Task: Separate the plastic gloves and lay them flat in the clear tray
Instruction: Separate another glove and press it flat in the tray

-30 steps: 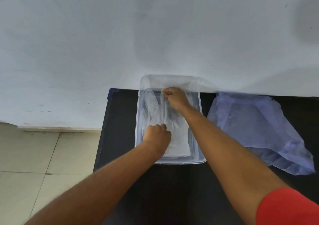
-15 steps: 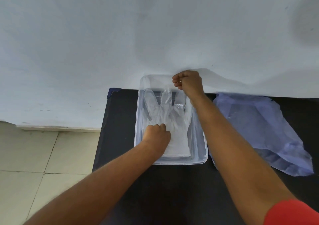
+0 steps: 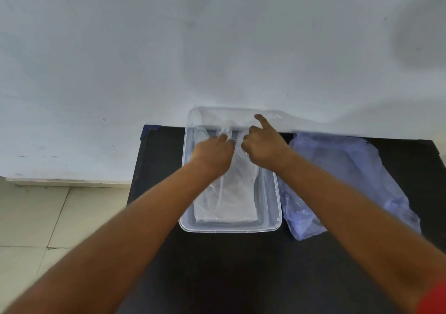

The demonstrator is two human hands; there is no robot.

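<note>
A clear plastic tray (image 3: 271,228) stands on the black table, its far end against the wall. Thin clear plastic gloves (image 3: 229,200) lie stacked flat inside it, cuffs toward me. My left hand (image 3: 212,153) is over the far half of the tray, its fingertips pinching a raised glove finger (image 3: 225,131). My right hand (image 3: 264,148) is beside it over the tray's far right, fingers curled on the glove plastic and the index finger pointing up at the wall.
A crumpled bluish plastic bag (image 3: 345,176) lies on the black table (image 3: 241,277) right of the tray. The white wall (image 3: 217,48) rises directly behind. A tiled floor (image 3: 36,217) lies beyond the table's left edge.
My left hand moved from the gloves' palm area to the far end and pinched a glove finger. My right hand came down from the tray's far rim to the gloves beside it.
</note>
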